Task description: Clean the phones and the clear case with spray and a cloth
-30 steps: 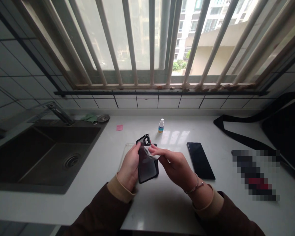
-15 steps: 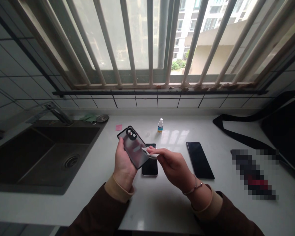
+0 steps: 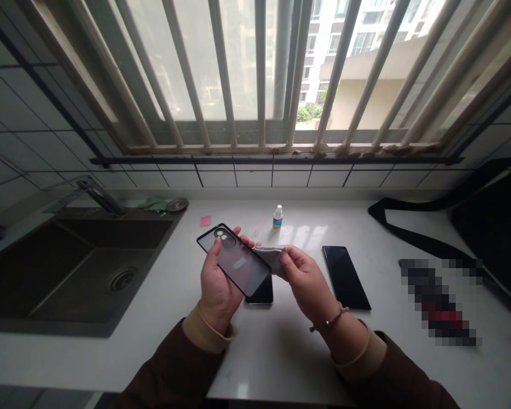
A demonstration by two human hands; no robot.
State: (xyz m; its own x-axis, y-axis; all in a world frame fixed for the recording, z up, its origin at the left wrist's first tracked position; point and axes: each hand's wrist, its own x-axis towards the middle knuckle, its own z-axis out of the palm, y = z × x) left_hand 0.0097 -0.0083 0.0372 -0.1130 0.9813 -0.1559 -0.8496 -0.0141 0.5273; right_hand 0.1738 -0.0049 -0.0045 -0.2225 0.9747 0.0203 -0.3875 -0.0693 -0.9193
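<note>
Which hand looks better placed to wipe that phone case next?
Probably the right hand: it pinches the cloth beside the phone case, while the left hand is busy gripping the case.

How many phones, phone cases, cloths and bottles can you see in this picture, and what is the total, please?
Phones: 2 (near phone, far phone)
Cases: 1 (clear case)
Cloths: 2 (pale cloth, green cloth)
Bottles: 1 (small bottle)
Total: 6
</note>
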